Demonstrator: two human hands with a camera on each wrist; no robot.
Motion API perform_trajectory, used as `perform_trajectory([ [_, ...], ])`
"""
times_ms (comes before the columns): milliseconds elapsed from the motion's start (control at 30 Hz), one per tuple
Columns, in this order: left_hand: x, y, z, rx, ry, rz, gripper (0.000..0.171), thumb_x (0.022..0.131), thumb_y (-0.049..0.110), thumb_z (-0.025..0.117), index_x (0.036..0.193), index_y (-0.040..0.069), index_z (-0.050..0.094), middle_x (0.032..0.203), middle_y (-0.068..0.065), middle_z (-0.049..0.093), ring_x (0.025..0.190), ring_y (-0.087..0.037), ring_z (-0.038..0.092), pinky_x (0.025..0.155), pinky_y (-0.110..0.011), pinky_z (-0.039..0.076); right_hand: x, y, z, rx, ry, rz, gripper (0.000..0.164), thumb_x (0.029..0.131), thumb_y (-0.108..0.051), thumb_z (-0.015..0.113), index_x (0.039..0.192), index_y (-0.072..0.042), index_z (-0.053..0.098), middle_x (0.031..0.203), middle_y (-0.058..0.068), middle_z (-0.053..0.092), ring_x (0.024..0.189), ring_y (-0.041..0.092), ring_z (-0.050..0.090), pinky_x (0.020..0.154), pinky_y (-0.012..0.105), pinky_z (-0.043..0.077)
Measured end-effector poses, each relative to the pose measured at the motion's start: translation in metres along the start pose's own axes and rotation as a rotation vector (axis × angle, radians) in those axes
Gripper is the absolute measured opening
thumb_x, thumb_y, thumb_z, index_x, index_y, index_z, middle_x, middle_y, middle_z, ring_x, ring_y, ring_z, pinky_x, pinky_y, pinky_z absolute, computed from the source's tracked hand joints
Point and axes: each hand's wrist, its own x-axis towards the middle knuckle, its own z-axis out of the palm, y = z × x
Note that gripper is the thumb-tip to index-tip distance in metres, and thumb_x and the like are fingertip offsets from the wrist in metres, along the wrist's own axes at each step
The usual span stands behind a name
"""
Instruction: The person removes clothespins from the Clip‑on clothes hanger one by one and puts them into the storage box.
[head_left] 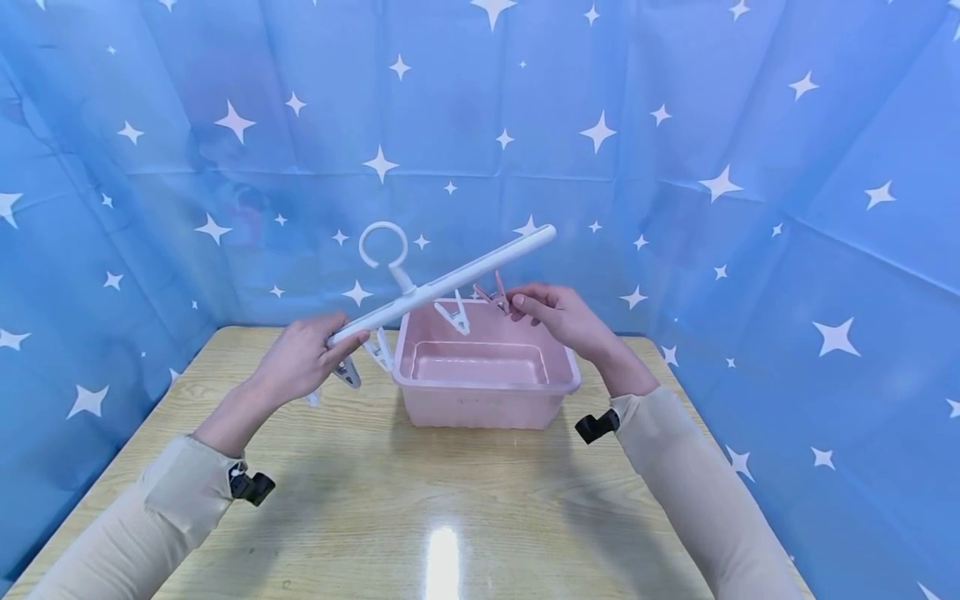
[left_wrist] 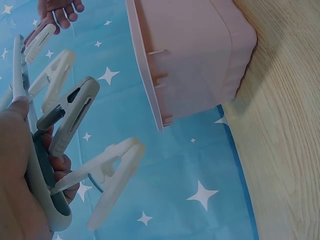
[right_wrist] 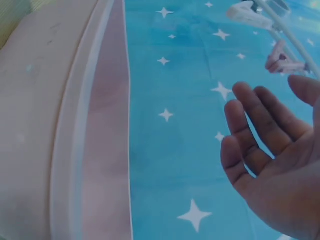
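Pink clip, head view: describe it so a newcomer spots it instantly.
Find the pink bin, then the white hanger slanting across its top. Follow the hanger to its raised end, beside the right hand. The pink clip is there, set apart by colour: its neighbours are white or grey.
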Motion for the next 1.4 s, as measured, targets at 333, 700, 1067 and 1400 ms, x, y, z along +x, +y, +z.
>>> perform_trajectory([
  [333,0.002,0.002,0.002,-0.002,-0.004,-0.009,0.039,0.104,0.047,0.049,0.080,0.017,0.050,0.065,0.000,0.047,0.054,-0.014,0.045,0.052,-0.030,0.036,0.006,-0.007,0.003,0.165,0.000,-0.065,0.044,0.109,-0.026,0.039,0.132,0.004,0.060,0.111,0.014,0.067,0.102,0.014,0.061,0.089,0.034,0.051],
  [700,0.002,0.004,0.002,-0.025,-0.020,-0.025,0.039,0.104,0.048,0.048,0.081,0.016,0.052,0.066,-0.001,0.050,0.055,-0.015,0.049,0.053,-0.031,0.038,0.009,-0.015,0.007,0.280,-0.039,-0.092,0.045,0.109,-0.031,0.037,0.131,0.000,0.062,0.119,0.015,0.069,0.105,0.025,0.064,0.091,0.038,0.050],
  [1067,0.002,0.005,0.001,-0.017,-0.022,-0.030,0.039,0.104,0.048,0.048,0.081,0.016,0.052,0.066,-0.001,0.050,0.056,-0.015,0.049,0.054,-0.031,0.038,0.014,-0.016,0.012,0.355,-0.080,-0.102,0.047,0.110,-0.028,0.034,0.133,0.004,0.058,0.107,0.002,0.071,0.100,0.018,0.065,0.086,0.035,0.047],
  [1400,0.002,0.005,0.000,-0.024,-0.031,-0.035,0.040,0.104,0.049,0.046,0.082,0.016,0.052,0.067,-0.001,0.049,0.055,-0.015,0.047,0.054,-0.031,0.038,0.019,-0.014,0.016,0.511,-0.140,-0.058,0.054,0.110,-0.032,0.033,0.138,0.010,0.050,0.108,0.003,0.069,0.099,0.018,0.061,0.085,0.030,0.044],
])
